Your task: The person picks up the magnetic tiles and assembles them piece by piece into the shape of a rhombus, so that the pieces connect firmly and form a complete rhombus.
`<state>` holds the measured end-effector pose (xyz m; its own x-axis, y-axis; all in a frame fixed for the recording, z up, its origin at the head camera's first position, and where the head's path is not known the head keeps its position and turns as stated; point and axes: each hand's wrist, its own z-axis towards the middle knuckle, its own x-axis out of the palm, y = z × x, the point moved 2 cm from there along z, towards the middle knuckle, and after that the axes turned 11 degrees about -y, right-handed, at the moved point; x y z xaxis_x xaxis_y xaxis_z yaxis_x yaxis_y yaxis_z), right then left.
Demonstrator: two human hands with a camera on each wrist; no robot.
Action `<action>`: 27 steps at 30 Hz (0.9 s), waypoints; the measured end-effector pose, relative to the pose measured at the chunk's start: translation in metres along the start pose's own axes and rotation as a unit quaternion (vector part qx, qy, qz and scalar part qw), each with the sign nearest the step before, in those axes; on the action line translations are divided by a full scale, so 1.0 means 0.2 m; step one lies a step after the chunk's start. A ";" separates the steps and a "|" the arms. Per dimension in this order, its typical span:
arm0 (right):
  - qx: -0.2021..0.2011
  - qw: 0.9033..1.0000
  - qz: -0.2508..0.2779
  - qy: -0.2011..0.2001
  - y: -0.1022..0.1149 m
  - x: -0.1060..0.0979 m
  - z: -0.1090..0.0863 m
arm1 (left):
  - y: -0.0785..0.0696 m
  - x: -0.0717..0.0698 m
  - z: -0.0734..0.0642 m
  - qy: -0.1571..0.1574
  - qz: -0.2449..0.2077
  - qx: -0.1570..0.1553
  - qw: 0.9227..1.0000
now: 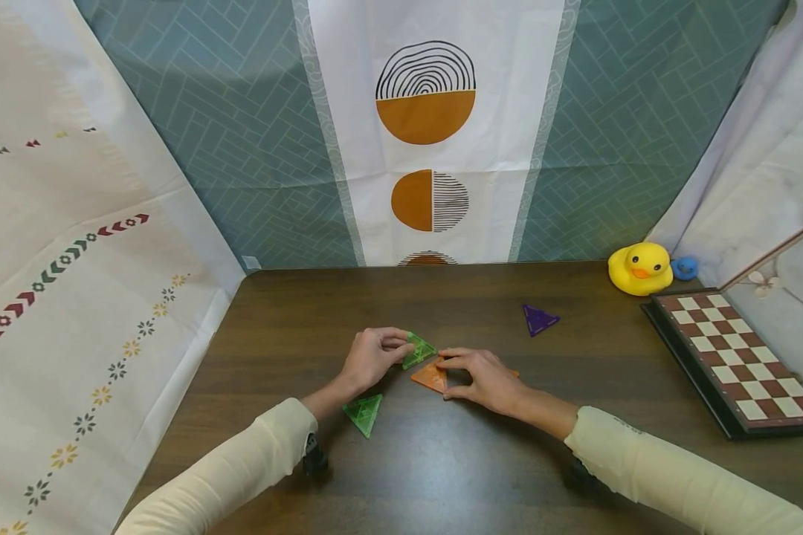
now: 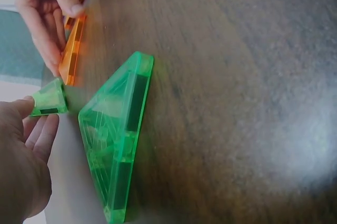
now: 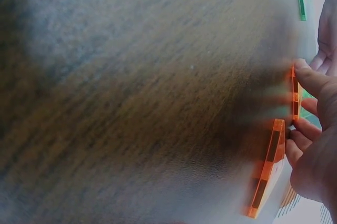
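My left hand [image 1: 371,360] pinches a light-green triangular magnetic tile [image 1: 417,351] between thumb and fingers, tilted a little in the left wrist view. Just right of it, my right hand [image 1: 485,380] grips an orange triangular tile [image 1: 431,377] by its edges at the tabletop. The two tiles sit close together; whether they touch I cannot tell. A second orange triangular tile [image 3: 267,169] lies beside the right hand, mostly hidden behind it in the head view. A darker green triangular tile [image 1: 363,414] lies flat near the left wrist.
A purple triangular tile [image 1: 539,319] lies farther back on the brown wooden table [image 1: 294,312]. At the back right stand a yellow rubber duck [image 1: 639,269] and a small blue duck [image 1: 685,268]. A chessboard [image 1: 743,360] lies along the right side.
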<state>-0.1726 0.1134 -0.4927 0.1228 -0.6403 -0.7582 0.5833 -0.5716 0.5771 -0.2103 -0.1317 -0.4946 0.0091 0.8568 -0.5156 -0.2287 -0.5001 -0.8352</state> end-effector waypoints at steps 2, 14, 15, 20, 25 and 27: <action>0.001 1.000 -0.003 -0.001 0.00 0.00 0.00 | 0.00 0.00 -0.01 0.000 0.003 -0.004 1.000; 0.008 1.000 -0.005 0.004 0.00 0.00 0.00 | -0.03 0.01 -0.03 0.001 0.000 0.007 1.000; 0.008 1.000 -0.005 0.004 0.00 0.00 -0.01 | -0.04 0.01 -0.03 0.002 0.002 0.009 1.000; 0.005 1.000 -0.007 0.004 0.00 0.00 -0.01 | -0.05 0.01 -0.04 0.006 0.019 0.019 1.000; 0.004 1.000 -0.007 0.001 0.00 0.00 -0.01 | -0.05 0.02 -0.04 0.012 0.020 0.028 0.999; 0.003 1.000 -0.007 0.000 -0.01 0.00 -0.01 | -0.06 0.02 -0.04 0.014 0.020 0.034 0.999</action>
<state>-0.1719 0.1147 -0.4939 0.1148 -0.6320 -0.7665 0.5807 -0.5833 0.5679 -0.1992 -0.1240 -0.4885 0.0258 0.8322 -0.5539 -0.2949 -0.5231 -0.7996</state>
